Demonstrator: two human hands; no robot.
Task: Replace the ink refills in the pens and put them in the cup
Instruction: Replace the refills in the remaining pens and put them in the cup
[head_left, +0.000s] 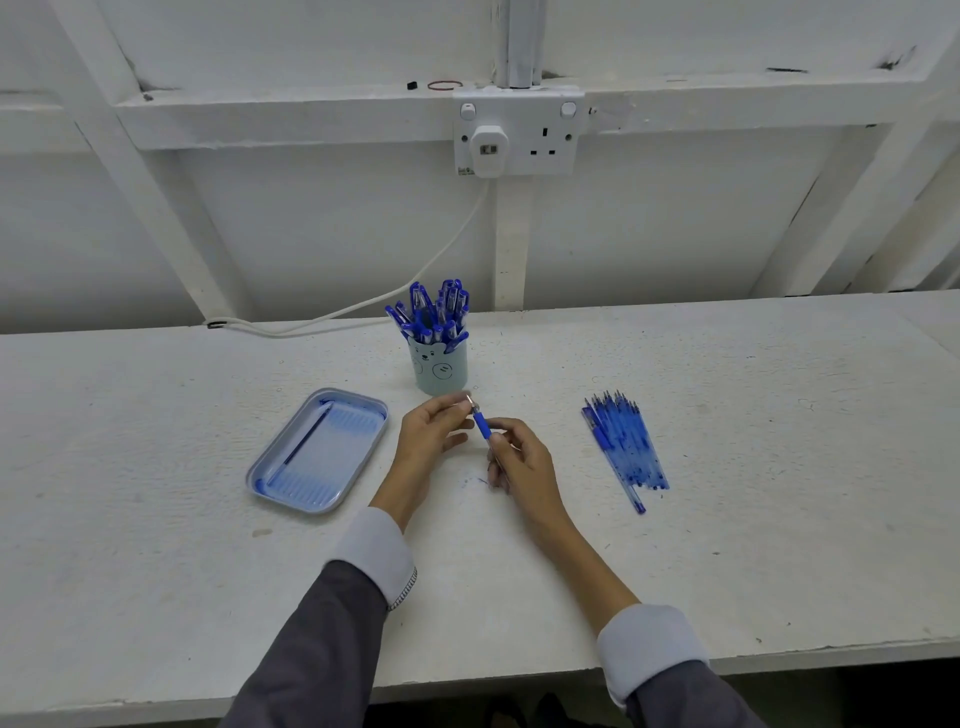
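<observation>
We see the pen (482, 423) over the white table (727, 545), right hand (522, 462) gripping its barrel, left hand (426, 436) pinching its tip. Behind stands the cup (441, 371); a tray (317, 452) left, what look like refills (623, 447) right, a socket (519, 132) on the white wall (260, 208).

A white painted wall (291, 228) was seen, braced with a horizontal rail (291, 111), slanted struts (171, 208) and an upright post (511, 244). A double socket (545, 132) was fixed on the rail, under a conduit (522, 41). A white plug (488, 148) was seated in its left outlet, and its cable (457, 239) was led down and leftward to the bench (727, 519). A red rubber band (445, 84) was laid on the rail. The bench was coated in rough white paint and evenly lit. A dark floor (857, 696) was glimpsed below its front edge.
</observation>
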